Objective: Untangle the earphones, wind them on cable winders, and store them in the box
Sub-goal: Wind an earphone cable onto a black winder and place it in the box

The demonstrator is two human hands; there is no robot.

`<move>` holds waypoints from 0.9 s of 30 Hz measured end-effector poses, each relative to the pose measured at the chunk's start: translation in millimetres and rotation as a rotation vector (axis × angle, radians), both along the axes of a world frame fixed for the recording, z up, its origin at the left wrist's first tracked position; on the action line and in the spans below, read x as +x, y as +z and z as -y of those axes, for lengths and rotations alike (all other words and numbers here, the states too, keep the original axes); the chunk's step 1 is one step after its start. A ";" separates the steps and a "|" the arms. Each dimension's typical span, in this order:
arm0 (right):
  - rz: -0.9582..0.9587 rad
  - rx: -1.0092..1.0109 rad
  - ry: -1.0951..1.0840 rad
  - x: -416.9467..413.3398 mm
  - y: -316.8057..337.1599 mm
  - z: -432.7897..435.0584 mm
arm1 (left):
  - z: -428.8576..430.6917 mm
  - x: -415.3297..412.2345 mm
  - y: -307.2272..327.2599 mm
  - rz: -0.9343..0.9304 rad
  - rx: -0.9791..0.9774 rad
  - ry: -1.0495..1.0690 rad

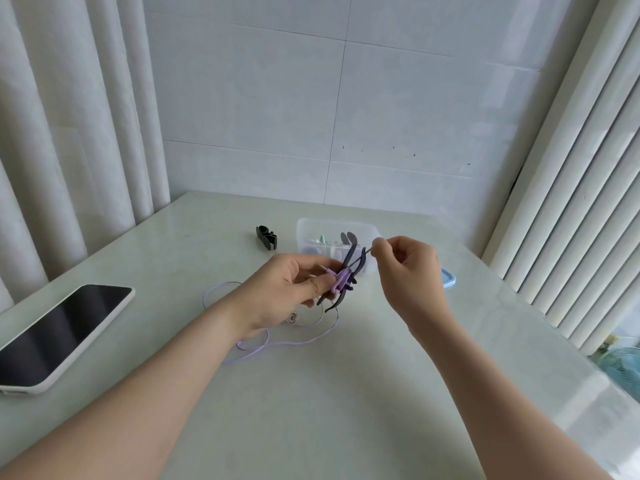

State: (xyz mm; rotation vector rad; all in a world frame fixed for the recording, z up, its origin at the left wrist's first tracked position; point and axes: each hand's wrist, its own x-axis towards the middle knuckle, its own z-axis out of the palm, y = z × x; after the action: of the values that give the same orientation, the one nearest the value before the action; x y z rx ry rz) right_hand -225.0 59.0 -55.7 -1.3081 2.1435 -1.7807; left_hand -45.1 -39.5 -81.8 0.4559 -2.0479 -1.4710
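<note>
Most of the lilac earphone cable [277,344] lies in slack loops on the table [346,393], so the winding looks barely begun. The left hand [284,292] grips a dark cable winder [353,265] carrying a few lilac turns, and the right hand [408,271] pinches the strand taut. Behind them, the clear box [311,226] seems to hold earlier sets. A spare black winder [266,238] lies beside it.

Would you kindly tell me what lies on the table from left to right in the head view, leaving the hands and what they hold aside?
phone → black cable winder → clear box → blue lid
</note>
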 end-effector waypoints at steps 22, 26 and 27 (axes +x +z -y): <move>-0.380 0.164 0.384 39.7 -6.5 -6.6 | 8.0 -0.1 -1.2 0.004 -0.247 0.582; -0.460 0.051 0.143 33.3 -6.7 -2.5 | 8.0 0.9 -7.0 0.107 -0.458 0.474; -0.467 0.037 0.095 29.8 -6.6 -2.1 | 9.1 1.3 -8.9 0.130 -0.504 0.445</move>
State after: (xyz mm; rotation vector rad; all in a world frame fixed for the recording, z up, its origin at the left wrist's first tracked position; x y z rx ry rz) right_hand -195.2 61.1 -62.2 -1.9365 2.2564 -1.5043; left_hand -43.8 -48.6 -90.8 0.7448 -2.1388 -0.6526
